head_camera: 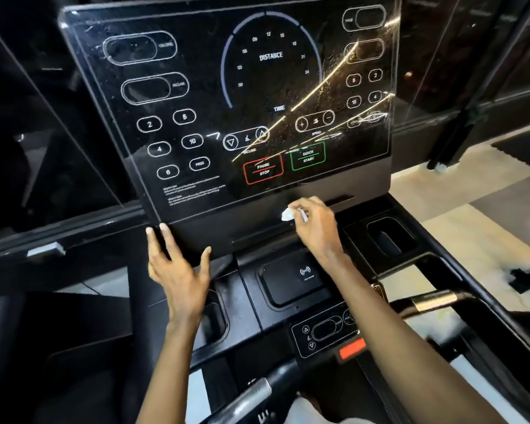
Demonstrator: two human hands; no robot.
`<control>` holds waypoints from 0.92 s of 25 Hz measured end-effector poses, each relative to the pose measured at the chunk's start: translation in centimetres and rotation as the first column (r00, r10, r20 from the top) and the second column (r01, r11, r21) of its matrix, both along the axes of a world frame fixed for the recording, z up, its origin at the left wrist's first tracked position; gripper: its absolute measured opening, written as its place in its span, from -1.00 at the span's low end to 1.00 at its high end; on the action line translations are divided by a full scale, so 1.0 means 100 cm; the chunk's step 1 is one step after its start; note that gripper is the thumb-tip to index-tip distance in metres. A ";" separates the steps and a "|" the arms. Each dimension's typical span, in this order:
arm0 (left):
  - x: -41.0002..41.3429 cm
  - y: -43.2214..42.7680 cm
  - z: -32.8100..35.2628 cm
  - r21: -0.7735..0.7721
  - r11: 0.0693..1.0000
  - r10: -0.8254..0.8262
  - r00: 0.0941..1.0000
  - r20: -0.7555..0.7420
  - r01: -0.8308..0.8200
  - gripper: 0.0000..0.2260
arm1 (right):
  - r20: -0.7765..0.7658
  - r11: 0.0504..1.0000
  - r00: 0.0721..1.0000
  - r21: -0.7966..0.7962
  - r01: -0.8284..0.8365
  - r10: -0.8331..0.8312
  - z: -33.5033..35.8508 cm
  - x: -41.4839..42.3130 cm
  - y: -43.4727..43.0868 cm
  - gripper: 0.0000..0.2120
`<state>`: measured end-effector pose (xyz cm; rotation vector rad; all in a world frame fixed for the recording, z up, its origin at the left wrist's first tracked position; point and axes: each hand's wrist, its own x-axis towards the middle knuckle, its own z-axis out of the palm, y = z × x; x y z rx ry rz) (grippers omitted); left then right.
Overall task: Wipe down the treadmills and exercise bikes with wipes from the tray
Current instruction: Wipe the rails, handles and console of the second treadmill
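Note:
A black treadmill console (196, 96) fills the upper view, its glossy panel printed with white button outlines, a DISTANCE dial and red and green PAUSE/STOP and QUICK START boxes. My right hand (314, 224) grips a crumpled white wipe (291, 214) against the matte black strip just below the panel, right of centre. My left hand (178, 267) is spread, its straight fingertips touching the console's lower left edge. Wet streaks glint on the right side of the panel.
Below the console lie a phone charging pad (291, 281), a cup recess (389, 238) on the right, a small control cluster with a red tab (351, 348), and metal-banded handlebars (432, 302). Pale floor (459, 215) shows at right; dark glass surrounds the left.

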<state>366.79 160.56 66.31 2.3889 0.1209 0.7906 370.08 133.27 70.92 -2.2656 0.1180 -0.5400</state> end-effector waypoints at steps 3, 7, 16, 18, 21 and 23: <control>-0.001 0.003 -0.002 -0.092 0.995 -0.037 0.999 -0.019 0.035 -0.11 | -0.014 0.994 0.996 -0.071 -0.087 0.087 0.006 -0.004 0.030 -0.96; -0.001 0.003 -0.003 -0.182 0.977 -0.109 0.994 0.003 0.107 -0.13 | -0.134 0.983 0.978 -0.068 -0.172 0.162 0.014 0.002 0.051 -0.93; -0.028 0.017 -0.026 -0.337 0.936 -0.154 0.981 -0.121 0.105 -0.20 | -0.235 0.949 0.921 0.139 -0.283 0.309 -0.015 -0.066 0.020 -0.82; -0.045 0.013 -0.044 -0.329 0.942 -0.129 0.975 -0.181 0.063 -0.25 | -0.433 0.922 0.828 0.023 -0.386 0.357 -0.042 -0.073 0.016 -0.82; -0.074 0.001 -0.064 -0.257 0.966 -0.102 0.943 -0.316 0.018 -0.40 | -0.503 0.880 0.782 -0.082 -0.468 0.368 -0.067 -0.067 0.025 -0.83; -0.091 -0.006 -0.077 -0.172 0.985 -0.070 0.913 -0.403 0.000 -0.53 | -0.528 0.848 0.758 -0.123 -0.516 0.384 -0.076 -0.061 0.030 -0.87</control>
